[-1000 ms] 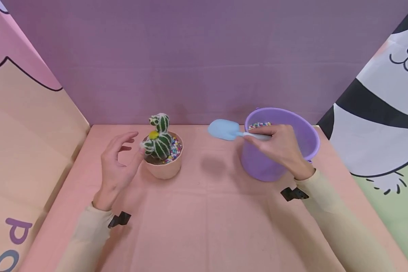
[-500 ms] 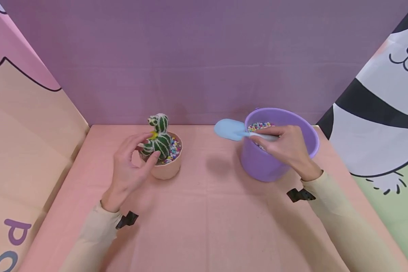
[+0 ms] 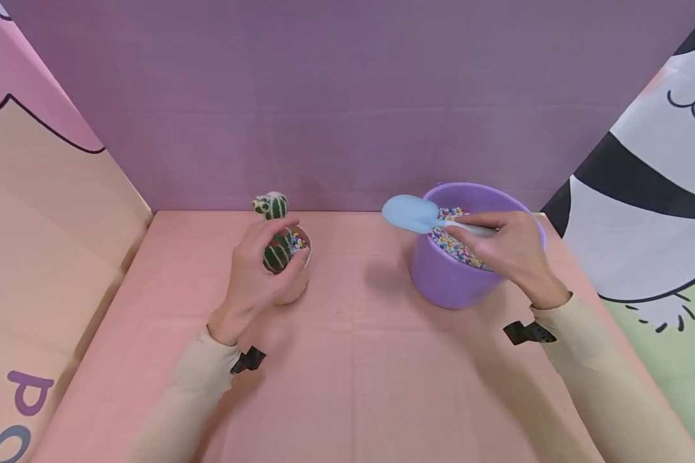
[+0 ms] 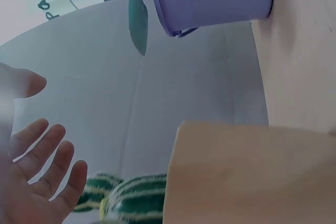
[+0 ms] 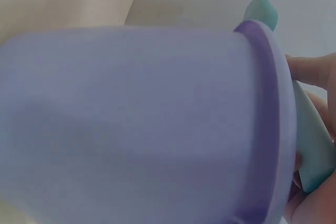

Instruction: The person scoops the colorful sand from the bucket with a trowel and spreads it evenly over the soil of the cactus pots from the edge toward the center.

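Note:
A light blue toy shovel point(image 3: 411, 213) is pinched by its handle in my right hand point(image 3: 506, 247), over the purple bucket point(image 3: 452, 289). The shovel's blade points left, past the bucket's rim. Colourful beads point(image 3: 454, 247) fill part of the bucket. On the left, my left hand point(image 3: 260, 273) hovers in front of a potted cactus point(image 3: 278, 254), thumb and fingers spread apart with nothing between them. It hides part of the cactus and of the peach pot point(image 3: 295, 289). In the left wrist view the fingers point(image 4: 55, 156) look loosely extended, apart from the pot point(image 4: 247, 171).
A pink cloth point(image 3: 353, 373) covers the table. Behind it rises a purple backdrop point(image 3: 347, 109). Printed panels stand at both sides, the right one with a panda point(image 3: 631, 212). The pot and bucket stand near the back edge.
My left hand has moved right, across the front of the cactus. My right hand has carried the shovel rightward over the bucket, uncovering more beads.

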Demonstrator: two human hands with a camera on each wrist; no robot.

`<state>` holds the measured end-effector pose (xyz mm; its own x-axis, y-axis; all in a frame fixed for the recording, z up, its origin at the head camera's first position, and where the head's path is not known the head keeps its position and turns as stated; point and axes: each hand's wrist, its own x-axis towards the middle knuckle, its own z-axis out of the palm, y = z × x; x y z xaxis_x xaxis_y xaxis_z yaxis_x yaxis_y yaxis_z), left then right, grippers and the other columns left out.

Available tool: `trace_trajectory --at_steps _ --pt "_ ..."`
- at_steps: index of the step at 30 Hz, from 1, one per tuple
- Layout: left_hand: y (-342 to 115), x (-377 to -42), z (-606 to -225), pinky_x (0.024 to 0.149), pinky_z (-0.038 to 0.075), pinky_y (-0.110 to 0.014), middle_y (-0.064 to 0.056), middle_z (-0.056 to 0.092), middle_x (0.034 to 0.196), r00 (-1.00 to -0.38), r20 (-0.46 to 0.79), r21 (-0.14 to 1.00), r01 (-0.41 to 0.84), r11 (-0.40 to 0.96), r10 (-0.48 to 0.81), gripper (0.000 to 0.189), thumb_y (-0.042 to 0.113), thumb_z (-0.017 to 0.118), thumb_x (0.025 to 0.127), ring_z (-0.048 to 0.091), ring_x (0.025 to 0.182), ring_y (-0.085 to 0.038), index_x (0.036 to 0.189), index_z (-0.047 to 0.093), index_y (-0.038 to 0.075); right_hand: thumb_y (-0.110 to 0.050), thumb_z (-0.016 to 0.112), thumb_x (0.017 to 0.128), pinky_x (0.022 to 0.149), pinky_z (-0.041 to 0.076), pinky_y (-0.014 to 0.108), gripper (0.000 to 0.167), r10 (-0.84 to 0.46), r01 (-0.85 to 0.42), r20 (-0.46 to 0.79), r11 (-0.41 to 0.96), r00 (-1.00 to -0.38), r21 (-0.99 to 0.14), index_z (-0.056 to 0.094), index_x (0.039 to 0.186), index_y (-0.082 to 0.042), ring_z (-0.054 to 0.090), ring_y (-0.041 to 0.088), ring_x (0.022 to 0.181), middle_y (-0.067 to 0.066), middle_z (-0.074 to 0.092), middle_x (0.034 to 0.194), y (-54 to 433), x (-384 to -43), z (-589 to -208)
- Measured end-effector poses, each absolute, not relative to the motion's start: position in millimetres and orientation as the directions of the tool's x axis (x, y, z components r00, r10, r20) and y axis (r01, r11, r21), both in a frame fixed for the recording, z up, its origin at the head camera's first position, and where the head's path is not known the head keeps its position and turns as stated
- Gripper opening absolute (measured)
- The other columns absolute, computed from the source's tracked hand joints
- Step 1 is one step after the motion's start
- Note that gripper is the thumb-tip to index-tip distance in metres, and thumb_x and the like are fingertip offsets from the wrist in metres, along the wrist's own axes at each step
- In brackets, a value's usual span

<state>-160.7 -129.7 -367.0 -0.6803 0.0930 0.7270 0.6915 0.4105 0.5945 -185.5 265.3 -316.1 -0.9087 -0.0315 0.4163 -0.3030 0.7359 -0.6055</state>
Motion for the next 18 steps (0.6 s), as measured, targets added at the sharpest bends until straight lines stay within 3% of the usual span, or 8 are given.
trace_trajectory --at_steps 5,8,13,18 --pt "-111 -161 -371 0.092 0.054 -0.052 -0.011 0.072 0.114 -0.734 0.669 0.651 0.653 0.387 0.113 0.047 0.015 0.083 0.088 0.066 0.106 -0.034 0.132 0.071 0.008 -0.043 0.091 0.084 0.068 0.048 0.008 0.026 -0.001 -0.256 0.383 0.745 -0.924 -0.616 0.088 0.103 -0.025 0.066 -0.014 0.081 -0.031 0.076 0.082 277 -184 -314" --pt "-100 -159 -375 0.089 0.057 -0.052 -0.009 0.072 0.114 -0.775 0.620 0.681 0.610 0.406 0.124 0.046 0.016 0.083 0.089 0.066 0.103 -0.029 0.132 0.071 0.009 -0.044 0.091 0.084 0.067 0.047 0.009 0.026 0.009 -0.242 0.377 0.753 -0.926 -0.612 0.088 0.103 -0.026 0.066 -0.012 0.081 -0.033 0.074 0.079 283 -183 -315" --pt "-82 -161 -382 0.092 0.059 -0.047 -0.006 0.072 0.118 -0.838 0.516 0.719 0.537 0.442 0.178 0.047 0.023 0.081 0.092 0.066 0.106 -0.023 0.136 0.070 0.013 -0.050 0.088 0.085 0.042 0.047 0.026 0.029 0.034 -0.199 0.362 0.785 -0.931 -0.587 0.088 0.102 -0.027 0.060 0.003 0.054 -0.040 0.066 0.070 295 -179 -316" --pt "-65 -172 -389 0.097 0.059 -0.043 -0.006 0.072 0.130 -0.867 0.440 0.730 0.497 0.469 0.234 0.050 0.029 0.078 0.094 0.065 0.116 -0.022 0.141 0.067 0.014 -0.051 0.086 0.087 0.037 0.047 0.032 0.033 0.060 -0.159 0.340 0.799 -0.939 -0.580 0.087 0.105 -0.023 0.059 0.002 0.057 -0.050 0.058 0.070 307 -176 -318"
